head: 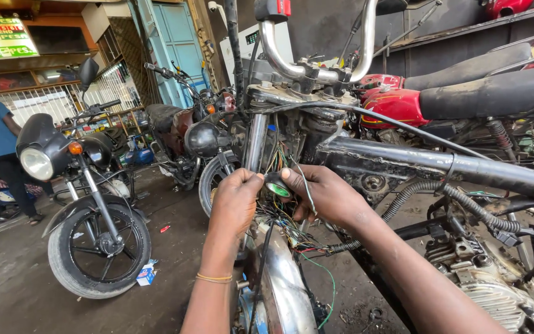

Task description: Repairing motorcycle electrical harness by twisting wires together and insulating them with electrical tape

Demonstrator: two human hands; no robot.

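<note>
Fingers of both hands pinch what looks like a tape roll [277, 187] amid wires [285, 219].

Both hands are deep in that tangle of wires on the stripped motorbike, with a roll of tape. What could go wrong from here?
1. The loose wires hang in a dense tangle, so the wrong pair might get taped together.
2. The left hand and right hand work bare against the metal frame tube; a sharp edge or stray strand could nick a finger.
3. The tape roll is only pinched at the fingertips and could drop to the dirty floor.
</note>
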